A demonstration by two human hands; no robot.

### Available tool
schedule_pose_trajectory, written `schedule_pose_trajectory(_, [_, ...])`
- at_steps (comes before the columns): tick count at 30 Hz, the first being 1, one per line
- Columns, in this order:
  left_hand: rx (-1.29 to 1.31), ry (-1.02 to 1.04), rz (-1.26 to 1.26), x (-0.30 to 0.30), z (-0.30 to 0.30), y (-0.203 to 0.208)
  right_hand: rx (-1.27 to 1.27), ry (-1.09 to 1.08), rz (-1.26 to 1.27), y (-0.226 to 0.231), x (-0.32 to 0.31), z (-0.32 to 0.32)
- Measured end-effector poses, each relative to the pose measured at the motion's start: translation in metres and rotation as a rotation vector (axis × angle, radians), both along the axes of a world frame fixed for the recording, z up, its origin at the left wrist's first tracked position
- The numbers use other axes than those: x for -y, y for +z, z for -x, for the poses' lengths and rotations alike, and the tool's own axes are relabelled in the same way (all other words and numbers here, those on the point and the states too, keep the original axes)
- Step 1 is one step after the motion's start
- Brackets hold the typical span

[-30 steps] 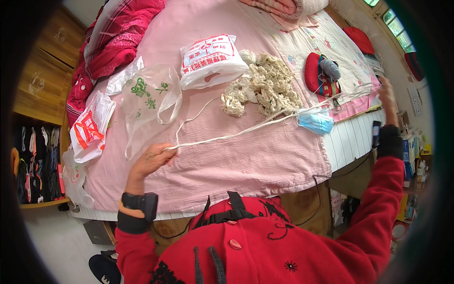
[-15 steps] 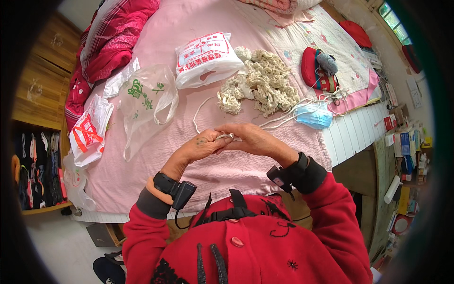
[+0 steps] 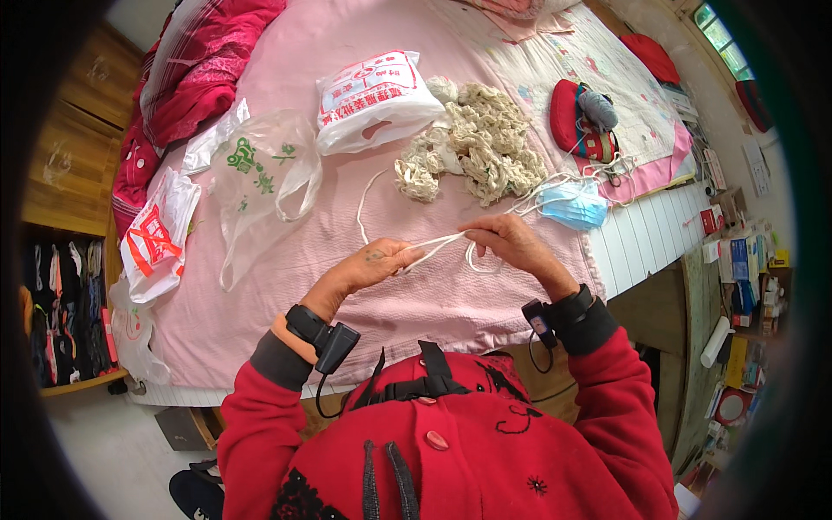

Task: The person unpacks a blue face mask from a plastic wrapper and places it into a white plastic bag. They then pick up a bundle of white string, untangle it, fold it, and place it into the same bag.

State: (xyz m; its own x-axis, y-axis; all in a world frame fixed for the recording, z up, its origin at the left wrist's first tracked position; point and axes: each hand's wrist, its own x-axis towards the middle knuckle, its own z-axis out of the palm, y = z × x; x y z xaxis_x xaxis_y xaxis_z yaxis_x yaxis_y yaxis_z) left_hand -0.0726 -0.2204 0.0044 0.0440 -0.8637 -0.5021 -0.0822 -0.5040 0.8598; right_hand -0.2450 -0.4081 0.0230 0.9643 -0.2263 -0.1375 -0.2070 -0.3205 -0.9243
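A white cord [image 3: 438,245] runs between my two hands above the pink bedspread. My left hand [image 3: 381,260] pinches one end of this stretch, and a loose tail of cord curves up beyond it toward the white bag. Fingers bent, my right hand [image 3: 511,241] grips the cord on the other side, with a small loop hanging below its fingers. More white cord leads from behind the right hand to the blue face mask [image 3: 574,205]. Just beyond the hands lies a heap of cream-coloured, crinkled yarn or cord [image 3: 490,143].
A stuffed white plastic bag [image 3: 373,104] with red print sits left of the heap. Thin clear bags [image 3: 264,191] lie further left. A red pouch [image 3: 568,117] with a grey yarn ball [image 3: 598,110] is at right. Shelves of small goods [image 3: 745,295] stand beyond the bed's right edge.
My hands have moved apart from being together, the right one going rightward. The cord now stretches between them, with a loop under the right hand.
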Motion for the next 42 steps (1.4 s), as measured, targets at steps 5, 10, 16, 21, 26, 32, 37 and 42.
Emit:
schedule_pose_trajectory(5, [-0.133, 0.153, -0.021, 0.003, -0.004, -0.019, 0.026, -0.087, 0.054, -0.026, 0.021, 0.014])
schedule_pose_trajectory(10, [0.052, 0.120, 0.049, 0.004, -0.010, -0.038, -0.071, -0.178, 0.217, -0.060, 0.050, 0.038])
schedule_pose_trajectory(16, [0.051, 0.110, -0.032, 0.006, -0.018, -0.039, -0.156, -0.339, 0.280, -0.070, 0.070, 0.072])
schedule_pose_trajectory(21, [0.223, 0.336, 0.116, 0.006, -0.023, -0.053, -0.099, -0.292, 0.706, -0.059, 0.059, 0.072])
schedule_pose_trajectory(26, [0.492, 0.583, 0.212, 0.012, -0.049, -0.073, 0.061, -0.229, 0.667, -0.053, 0.018, 0.015])
schedule_pose_trajectory(32, [0.565, 0.647, 0.202, 0.034, -0.068, -0.089, -0.098, -0.107, 0.608, -0.070, -0.028, -0.054])
schedule_pose_trajectory(37, [0.954, 0.637, 0.235, 0.046, -0.077, -0.100, -0.187, -0.082, 0.666, -0.092, -0.048, -0.070])
schedule_pose_trajectory(42, [0.758, 0.513, 0.101, 0.041, -0.078, -0.101, -0.175, -0.114, 0.625, -0.106, -0.047, -0.075])
